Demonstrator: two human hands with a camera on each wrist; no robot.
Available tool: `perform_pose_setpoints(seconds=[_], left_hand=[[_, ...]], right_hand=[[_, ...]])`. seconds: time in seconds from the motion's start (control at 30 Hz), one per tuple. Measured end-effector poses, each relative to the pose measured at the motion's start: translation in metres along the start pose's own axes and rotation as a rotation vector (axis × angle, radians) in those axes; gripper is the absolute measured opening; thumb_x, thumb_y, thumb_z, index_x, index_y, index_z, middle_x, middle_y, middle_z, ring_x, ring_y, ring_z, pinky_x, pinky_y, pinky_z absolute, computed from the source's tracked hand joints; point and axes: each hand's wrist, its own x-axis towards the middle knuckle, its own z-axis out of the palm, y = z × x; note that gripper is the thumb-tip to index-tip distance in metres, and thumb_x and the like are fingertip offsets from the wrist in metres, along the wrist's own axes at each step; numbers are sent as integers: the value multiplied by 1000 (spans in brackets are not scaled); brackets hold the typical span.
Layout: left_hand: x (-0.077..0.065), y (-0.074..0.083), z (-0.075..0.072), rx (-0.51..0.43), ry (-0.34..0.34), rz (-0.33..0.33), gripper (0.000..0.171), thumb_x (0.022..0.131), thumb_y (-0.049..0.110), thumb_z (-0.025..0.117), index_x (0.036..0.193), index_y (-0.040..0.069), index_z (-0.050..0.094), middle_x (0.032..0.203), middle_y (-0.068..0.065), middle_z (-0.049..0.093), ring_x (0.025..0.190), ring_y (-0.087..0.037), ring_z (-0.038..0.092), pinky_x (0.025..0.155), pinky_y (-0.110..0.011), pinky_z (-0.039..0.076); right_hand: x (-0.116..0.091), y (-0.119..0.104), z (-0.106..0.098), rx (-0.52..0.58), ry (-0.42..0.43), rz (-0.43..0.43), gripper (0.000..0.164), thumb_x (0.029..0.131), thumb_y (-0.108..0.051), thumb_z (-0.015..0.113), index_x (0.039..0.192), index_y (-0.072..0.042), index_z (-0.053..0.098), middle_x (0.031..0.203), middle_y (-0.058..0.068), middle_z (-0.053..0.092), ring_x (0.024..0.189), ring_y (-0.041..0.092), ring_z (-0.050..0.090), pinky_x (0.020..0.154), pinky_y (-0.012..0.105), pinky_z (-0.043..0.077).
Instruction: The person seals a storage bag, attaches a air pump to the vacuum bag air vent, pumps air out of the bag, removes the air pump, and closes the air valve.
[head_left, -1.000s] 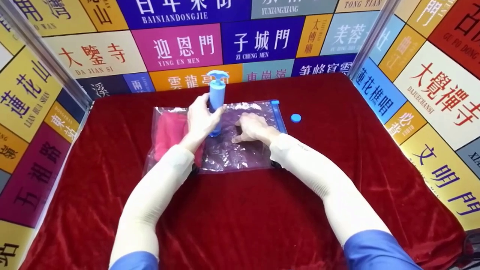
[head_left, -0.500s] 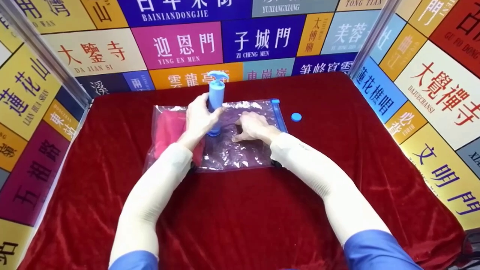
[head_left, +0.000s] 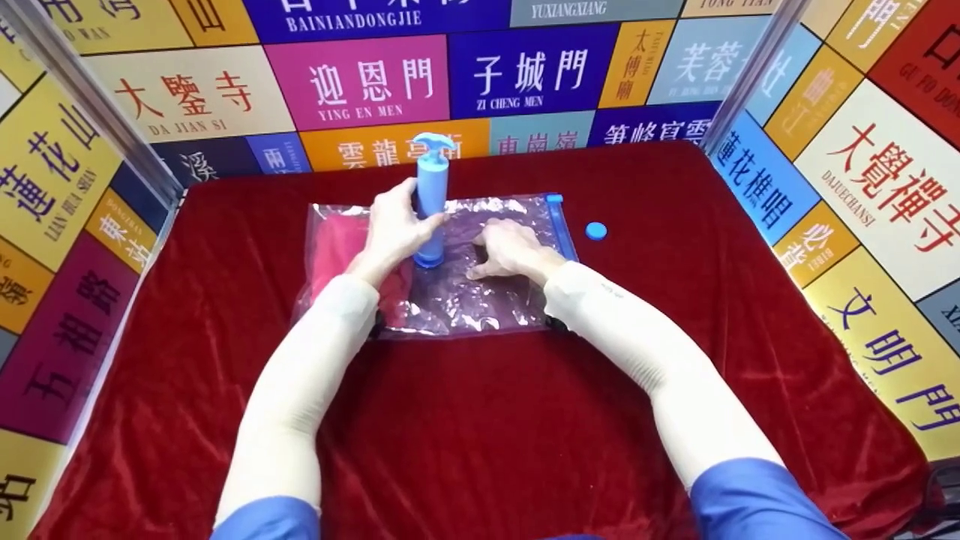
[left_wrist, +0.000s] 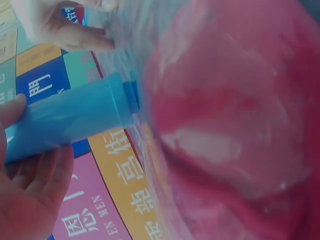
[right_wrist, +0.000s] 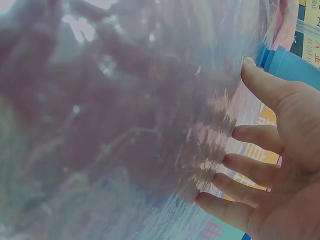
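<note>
A: How far along was the work?

B: Partway, I judged. The cloth [head_left: 339, 244] was already inside the bag [head_left: 469, 304], at the end opposite the zip [head_left: 561, 229], and the pump [head_left: 432, 187] stood nearly upright on the bag, just beside the cloth.

A: What had the pump?

B: The left grip [head_left: 394, 227] held it, curled round the barrel. Its handle [head_left: 435, 141], close above the barrel, had no fingers on it.

A: And the right grip [head_left: 512, 249]?

B: Released, fingers spread, fingertips [right_wrist: 241, 132] touching the bag between the pump and the zip.

A: Was the bag sealed?

B: Probably. The slider [head_left: 553, 199] sat at the bag's far corner, but the seam was too small to read.

A: Did the pump sit on a valve?

B: I couldn't tell; its foot hid whatever lay beneath. It did seem to meet the plastic.

A: So what was left?

B: The pumping looked unfinished to me. The bag lay creased on the surface [head_left: 465, 427], though how much air it held was hard to say. The disc [head_left: 596, 231], likely a cap, lay loose just beyond the bag's zip edge, apart from it, so it wasn't fitted. The pump hadn't been lifted off the bag either.
</note>
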Motion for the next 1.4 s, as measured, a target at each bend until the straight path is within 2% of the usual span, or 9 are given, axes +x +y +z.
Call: perform_pose_setpoints(seconds=[0.23, 0.43, 0.6, 0.77, 0.9, 1.1, 1.27, 1.4], left_hand=[[4, -7, -9, -114, -122, -7, 47, 84, 29, 88, 122, 11, 67, 106, -6, 76, 94, -21, 71, 88, -37, 58], [4, -13, -16, -262, -211, -62, 46, 83, 14, 87, 124, 7, 67, 114, -10, 75, 107, -26, 73, 98, -40, 58], [4, -15, -19, -347, -277, -82, 49, 82, 8, 87, 126, 4, 67, 117, -13, 74, 111, -30, 73, 99, -44, 59], [4, -19, -19, -411, -318, -98, 50, 81, 5, 87, 126, 5, 67, 117, -12, 74, 112, -28, 73, 96, -43, 60], [4, -22, -18, -432, -320, -127, 50, 80, 4, 87, 125, 6, 67, 116, -11, 75, 110, -27, 73, 91, -43, 61], [5, -25, -16, -434, -336, -139, 52, 76, 1, 88, 124, 1, 66, 113, -15, 75, 105, -27, 72, 97, -41, 58], [9, -25, -18, -431, -376, -148, 52, 71, -5, 86, 120, 0, 68, 108, -16, 75, 98, -27, 72, 94, -42, 59], [13, -24, -18, -437, -416, -143, 55, 70, -8, 83, 123, 0, 70, 110, -16, 76, 100, -27, 72, 97, -42, 58]], right_hand=[[-1, 0, -1, -2, -10, -10, 72, 81, -60, 85, 140, -21, 71, 129, 9, 63, 124, 36, 57, 103, 56, 50], [-1, -2, -2, 2, -16, 6, 76, 81, -60, 85, 143, -20, 68, 131, 8, 62, 126, 35, 56, 105, 55, 49], [0, -2, -1, -1, -8, 12, 76, 81, -60, 85, 144, -21, 68, 131, 8, 62, 127, 35, 57, 104, 55, 50], [1, -1, 0, 9, -8, 14, 76, 81, -60, 86, 143, -21, 68, 132, 8, 62, 127, 35, 57, 105, 55, 49], [2, -1, 0, 17, -16, 18, 76, 81, -59, 85, 144, -19, 67, 132, 9, 62, 128, 36, 56, 106, 55, 49], [4, -2, -2, 33, -31, 31, 77, 80, -60, 86, 144, -21, 67, 133, 6, 69, 120, 28, 62, 101, 52, 53], [4, -4, -3, 41, -38, 33, 77, 80, -61, 86, 142, -19, 69, 127, 6, 71, 115, 26, 62, 100, 50, 54], [2, -3, -6, 74, -36, 31, 77, 81, -59, 86, 142, -17, 68, 130, 8, 70, 119, 29, 63, 104, 49, 52]])
